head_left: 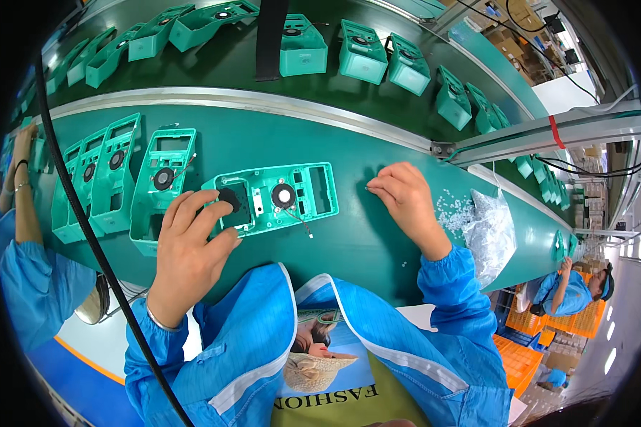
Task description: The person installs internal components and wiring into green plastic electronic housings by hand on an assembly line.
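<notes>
A green plastic housing [260,222] lies on the green bench in front of me. It has a small round fan [283,196] set in it, and a thin wire with a white plug trails over its near side. My left hand [196,245] curls its fingers and thumb over the housing's left end, beside a dark round part [229,199]. To the right of the housing, above the bench, my right hand [404,199] is pinched; a tiny pale speck shows at its fingertips, too small to name.
Several similar housings [162,178] stand at left, and more rest on the dark belt [242,78] behind a metal rail. Small clear pieces [454,212] spill beside a plastic bag [490,238] at right. A black cable [78,192] crosses the left side. Co-workers sit at both sides.
</notes>
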A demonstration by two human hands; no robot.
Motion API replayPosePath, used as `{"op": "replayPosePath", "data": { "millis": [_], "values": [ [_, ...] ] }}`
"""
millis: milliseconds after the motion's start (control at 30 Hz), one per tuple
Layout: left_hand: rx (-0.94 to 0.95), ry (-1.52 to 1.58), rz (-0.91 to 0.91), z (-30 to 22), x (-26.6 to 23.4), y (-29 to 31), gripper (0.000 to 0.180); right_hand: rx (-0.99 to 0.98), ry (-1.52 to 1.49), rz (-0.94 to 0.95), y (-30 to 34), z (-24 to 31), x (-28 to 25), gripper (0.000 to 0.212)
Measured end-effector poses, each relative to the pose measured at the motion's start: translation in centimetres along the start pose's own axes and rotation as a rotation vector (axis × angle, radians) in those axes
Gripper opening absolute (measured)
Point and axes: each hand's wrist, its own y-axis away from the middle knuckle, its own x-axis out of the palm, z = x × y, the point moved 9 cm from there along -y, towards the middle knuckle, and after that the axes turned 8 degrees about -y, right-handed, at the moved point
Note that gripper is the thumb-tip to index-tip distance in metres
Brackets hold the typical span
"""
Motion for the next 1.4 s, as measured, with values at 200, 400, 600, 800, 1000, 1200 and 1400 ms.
{"op": "replayPosePath", "data": {
  "millis": [200,400,600,800,1000,1200,1400],
  "values": [
    [0.001,0.007,-0.006,0.1,-0.1,0.0,0.018,-0.089,0.128,0.033,-0.4,1.7,-0.1,0.014],
    [0.008,0.044,-0.019,0.1,-0.1,0.2,0.020,-0.182,0.193,0.097,-1.1,2.6,0.3,0.012],
    [0.001,0.046,0.002,0.2,0.4,0.2,0.020,-0.068,-0.138,0.079,-3.4,4.5,1.4,0.014],
    [0.014,0.024,0.015,0.4,0.2,0.2,0.019,-0.294,-0.305,0.207,-5.7,10.9,5.4,0.015],
    [0.011,0.038,0.007,0.4,0.4,0.2,0.018,-0.316,-0.280,0.223,-5.3,11.3,6.4,0.016],
    [0.016,0.049,-0.008,0.3,0.3,0.3,0.019,-0.478,-0.082,0.210,-5.0,13.5,6.0,0.019],
    [0.031,0.048,-0.018,0.2,0.5,0.2,0.020,-0.574,0.082,0.227,-4.5,15.4,5.7,0.020]
  ]
}}
